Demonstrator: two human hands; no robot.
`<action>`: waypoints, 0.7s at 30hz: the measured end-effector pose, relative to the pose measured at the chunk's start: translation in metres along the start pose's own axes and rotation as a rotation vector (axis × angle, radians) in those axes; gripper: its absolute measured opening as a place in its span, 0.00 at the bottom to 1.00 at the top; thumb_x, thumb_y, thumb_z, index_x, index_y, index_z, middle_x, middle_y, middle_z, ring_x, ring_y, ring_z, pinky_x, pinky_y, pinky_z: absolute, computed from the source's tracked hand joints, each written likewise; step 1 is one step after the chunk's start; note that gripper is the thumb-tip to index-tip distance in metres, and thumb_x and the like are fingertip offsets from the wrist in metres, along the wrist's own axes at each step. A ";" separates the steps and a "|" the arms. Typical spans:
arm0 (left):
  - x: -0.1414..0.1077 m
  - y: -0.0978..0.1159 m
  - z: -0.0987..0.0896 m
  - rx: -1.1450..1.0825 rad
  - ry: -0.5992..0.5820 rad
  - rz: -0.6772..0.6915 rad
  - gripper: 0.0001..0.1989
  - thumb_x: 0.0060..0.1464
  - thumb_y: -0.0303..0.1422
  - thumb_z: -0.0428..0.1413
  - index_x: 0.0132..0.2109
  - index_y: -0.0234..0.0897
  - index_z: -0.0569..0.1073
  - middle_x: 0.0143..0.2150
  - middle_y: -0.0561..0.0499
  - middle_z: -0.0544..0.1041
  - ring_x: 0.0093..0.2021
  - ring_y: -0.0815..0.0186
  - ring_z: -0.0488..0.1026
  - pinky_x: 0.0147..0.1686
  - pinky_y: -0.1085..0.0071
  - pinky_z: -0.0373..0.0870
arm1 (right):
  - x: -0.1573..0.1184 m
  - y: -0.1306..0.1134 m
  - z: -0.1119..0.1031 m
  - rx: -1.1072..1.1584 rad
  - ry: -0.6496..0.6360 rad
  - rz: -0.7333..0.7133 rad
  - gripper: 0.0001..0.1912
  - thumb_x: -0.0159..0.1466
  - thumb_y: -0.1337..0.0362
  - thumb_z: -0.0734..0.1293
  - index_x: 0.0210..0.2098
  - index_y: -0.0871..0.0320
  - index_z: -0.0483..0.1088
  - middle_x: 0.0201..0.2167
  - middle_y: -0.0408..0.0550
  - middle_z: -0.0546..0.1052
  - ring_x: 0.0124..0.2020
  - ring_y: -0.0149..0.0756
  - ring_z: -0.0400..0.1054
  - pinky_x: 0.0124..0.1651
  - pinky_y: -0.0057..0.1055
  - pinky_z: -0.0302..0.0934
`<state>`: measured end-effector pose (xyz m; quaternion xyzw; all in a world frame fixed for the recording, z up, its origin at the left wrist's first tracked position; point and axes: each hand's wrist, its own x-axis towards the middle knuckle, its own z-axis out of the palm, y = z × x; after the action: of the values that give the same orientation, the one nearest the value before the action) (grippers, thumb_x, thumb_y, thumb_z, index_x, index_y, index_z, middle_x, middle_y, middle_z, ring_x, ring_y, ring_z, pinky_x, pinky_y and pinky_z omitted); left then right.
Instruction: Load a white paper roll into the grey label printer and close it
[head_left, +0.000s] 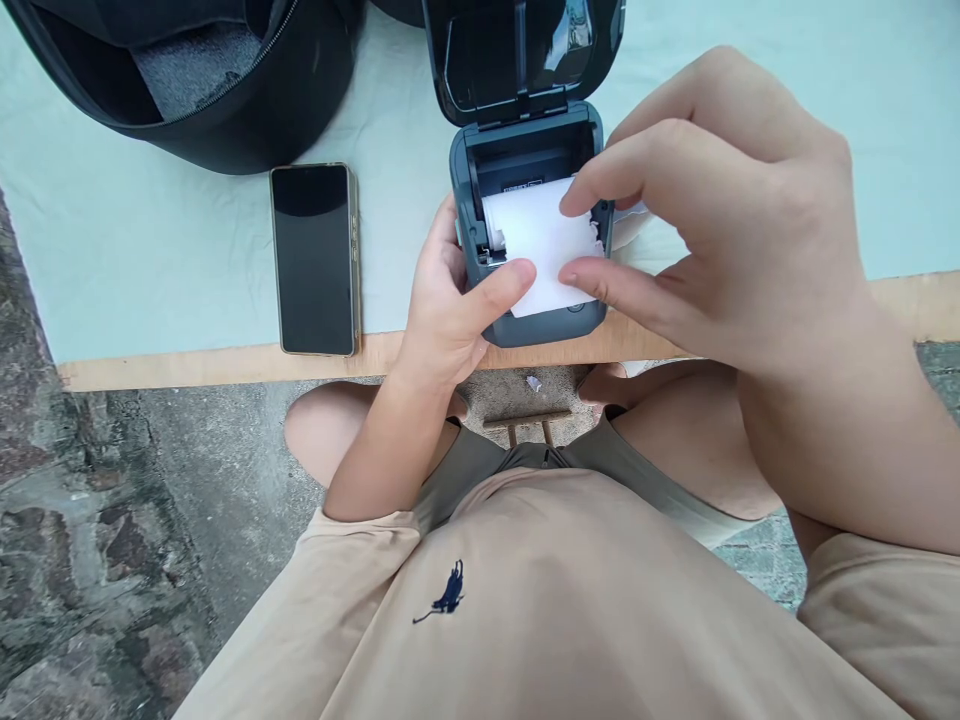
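Note:
A dark grey portable label printer (469, 165) sits at the table's near edge with its glossy black lid (525, 60) tipped back. In its bay lies a white paper roll (544, 215), its loose end hanging over the front rim. My left hand (457, 300) grips the printer's left side, thumb pressed on the paper. My right hand (720, 210) is at the roll's right side, its curled index finger and thumb touching the white paper. The paper's right edge looks torn. My right hand's other fingers are partly hidden behind the printer.
A smartphone (315, 260) with a dark screen lies left of the printer. Behind it stands a black zippered case (247, 130), open, with grey foam inside. A pale green cloth (750, 40) covers the wooden table (187, 372). A small scrap (533, 383) lies on the ground below.

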<state>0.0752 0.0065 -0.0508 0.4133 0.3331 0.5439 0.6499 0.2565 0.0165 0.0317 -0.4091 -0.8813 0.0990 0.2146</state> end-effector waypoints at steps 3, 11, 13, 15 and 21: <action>0.002 -0.004 -0.003 0.017 -0.026 0.030 0.29 0.43 0.41 0.64 0.51 0.42 0.64 0.43 0.50 0.75 0.47 0.56 0.77 0.41 0.65 0.77 | 0.000 0.002 -0.001 0.011 0.033 -0.028 0.17 0.62 0.55 0.61 0.45 0.58 0.67 0.43 0.51 0.68 0.44 0.36 0.64 0.43 0.34 0.65; -0.001 0.000 -0.006 0.137 -0.096 0.022 0.32 0.41 0.38 0.64 0.53 0.40 0.63 0.45 0.48 0.74 0.45 0.58 0.76 0.41 0.65 0.76 | 0.006 0.027 0.007 0.071 0.295 0.290 0.35 0.61 0.44 0.58 0.55 0.67 0.62 0.54 0.54 0.65 0.57 0.41 0.60 0.58 0.36 0.60; -0.002 0.001 -0.005 0.145 -0.101 0.022 0.31 0.41 0.37 0.64 0.53 0.39 0.64 0.45 0.48 0.74 0.44 0.59 0.76 0.42 0.65 0.75 | 0.009 0.026 0.006 0.092 0.266 0.329 0.36 0.61 0.41 0.55 0.53 0.66 0.64 0.53 0.53 0.66 0.57 0.40 0.60 0.58 0.37 0.61; -0.002 0.003 -0.003 0.124 -0.083 0.015 0.31 0.40 0.35 0.64 0.52 0.38 0.65 0.43 0.49 0.74 0.43 0.59 0.76 0.41 0.66 0.75 | 0.011 0.020 0.003 0.138 0.254 0.300 0.32 0.63 0.42 0.53 0.51 0.62 0.65 0.50 0.49 0.68 0.56 0.37 0.62 0.55 0.35 0.63; -0.003 0.008 0.004 0.042 -0.018 -0.022 0.28 0.41 0.32 0.64 0.51 0.39 0.65 0.41 0.50 0.74 0.43 0.61 0.76 0.42 0.66 0.74 | 0.009 0.008 -0.005 0.069 0.122 0.046 0.17 0.65 0.54 0.54 0.49 0.54 0.63 0.48 0.40 0.70 0.52 0.35 0.65 0.53 0.35 0.65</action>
<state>0.0751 0.0030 -0.0421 0.4280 0.3433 0.5258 0.6500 0.2593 0.0290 0.0364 -0.4268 -0.8532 0.1089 0.2795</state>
